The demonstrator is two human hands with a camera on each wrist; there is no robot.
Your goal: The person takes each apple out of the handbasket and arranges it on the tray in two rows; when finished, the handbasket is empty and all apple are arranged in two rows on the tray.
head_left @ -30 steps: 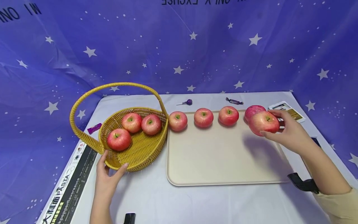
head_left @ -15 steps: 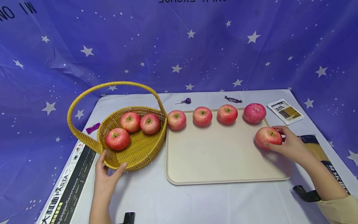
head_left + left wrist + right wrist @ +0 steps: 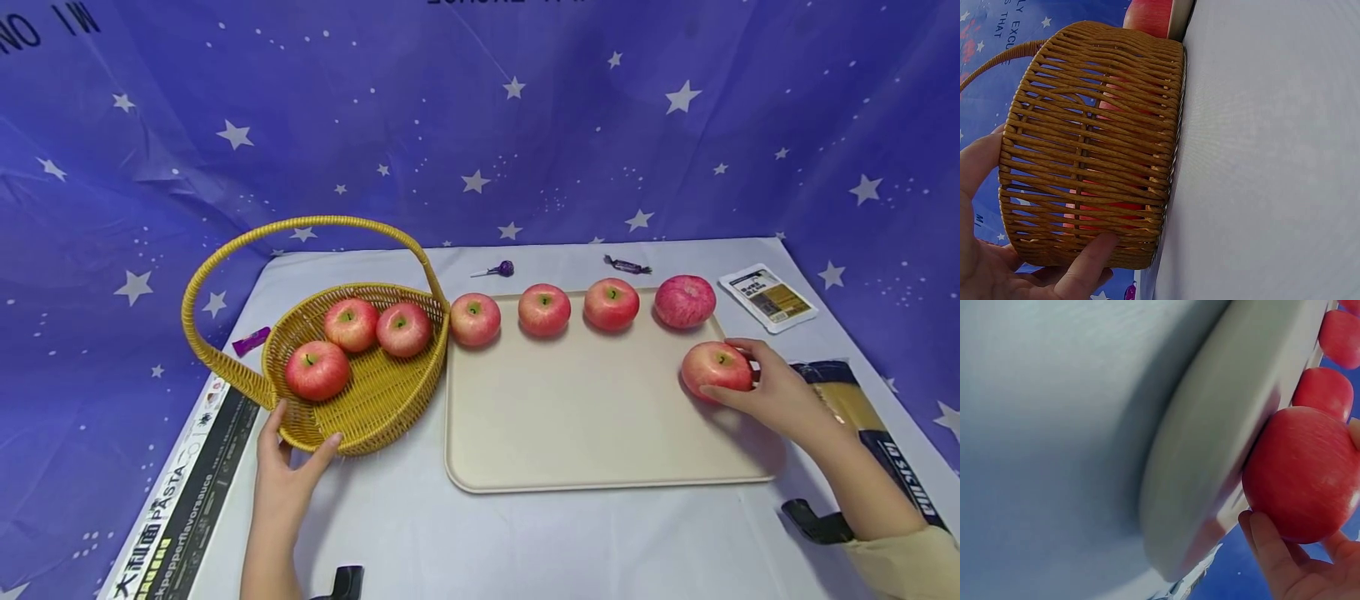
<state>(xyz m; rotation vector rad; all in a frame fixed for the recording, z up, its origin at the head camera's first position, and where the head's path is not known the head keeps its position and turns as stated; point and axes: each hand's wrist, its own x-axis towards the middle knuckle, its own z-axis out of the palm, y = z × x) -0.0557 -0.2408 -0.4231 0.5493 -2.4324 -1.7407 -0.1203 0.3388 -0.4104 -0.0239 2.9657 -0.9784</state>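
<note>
Resting on the cream tray (image 3: 585, 433), near its right edge, a red apple (image 3: 716, 368) is gripped by the right hand (image 3: 780, 392); the fingers are curled round the fruit's right side, and in the right wrist view the same apple (image 3: 1300, 472) is seen pressed against the tray's rim (image 3: 1210, 456) with fingertips (image 3: 1269, 544) beneath it. Along the tray's far edge four further apples are shown in a row: the leftmost (image 3: 475, 318) at the far left corner, just beside the basket; a second (image 3: 544, 309) and a third (image 3: 611, 303) to its right; a paler pink one (image 3: 685, 301) at the far right corner, just behind the held apple. Left of the tray, and touching it, a woven yellow basket (image 3: 375, 417) with a tall arched handle (image 3: 300, 227) is steadied by the left hand (image 3: 288, 479); thumb and fingers are spread against the near wall, straight rather than curled, as confirmed in the left wrist view, where a finger (image 3: 1088, 262) is laid on the wickerwork (image 3: 1091, 125). Three apples are contained in the basket: one (image 3: 317, 370) nearest the hand, two (image 3: 351, 324) (image 3: 404, 329) side by side behind it. Beyond the tray a purple lollipop (image 3: 498, 269) and a wrapped sweet (image 3: 627, 266) are seen on the white tablecloth (image 3: 525, 542); to the tray's right lie a small printed packet (image 3: 768, 297) and a pasta packet (image 3: 870, 425).
</note>
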